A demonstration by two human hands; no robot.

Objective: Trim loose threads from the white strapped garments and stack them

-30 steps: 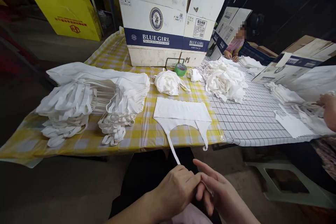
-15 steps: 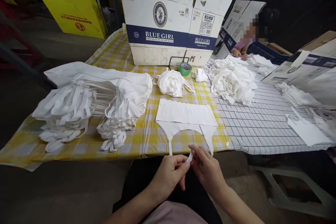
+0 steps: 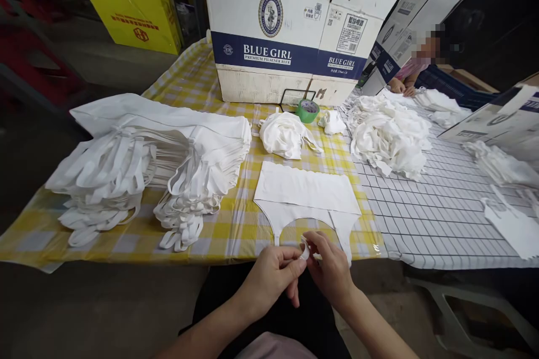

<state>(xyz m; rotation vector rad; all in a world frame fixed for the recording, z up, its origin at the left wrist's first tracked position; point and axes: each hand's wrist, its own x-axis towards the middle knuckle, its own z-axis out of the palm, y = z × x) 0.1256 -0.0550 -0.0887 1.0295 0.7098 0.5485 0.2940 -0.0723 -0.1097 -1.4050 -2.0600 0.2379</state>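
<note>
A white camisole top (image 3: pixel 306 186) lies flat before me, its scalloped edge away from me and its strap ends toward me. At the table's front edge, my left hand (image 3: pixel 269 277) pinches a white strap (image 3: pixel 305 251) of the top between thumb and fingers. My right hand (image 3: pixel 330 269) closes on the same strap from the other side, its fingertips at the strap's upper end. To the left sits a thick stack of white tops (image 3: pixel 168 151) with straps hanging in loops. Just beyond the flat top is a crumpled white garment (image 3: pixel 285 136).
A tall beer carton (image 3: pixel 278 50) stands at the back, with green tape (image 3: pixel 307 110) before it. A heap of white garments (image 3: pixel 387 134) lies right on the grid cloth (image 3: pixel 421 219). Another person's hands (image 3: pixel 403 87) rest at the far end. A plastic stool (image 3: pixel 475 303) stands low right.
Both hands have moved up to the table edge. The left has gone from pulling a strap low over the lap to pinching it up close with the right. The view has shifted slightly.
</note>
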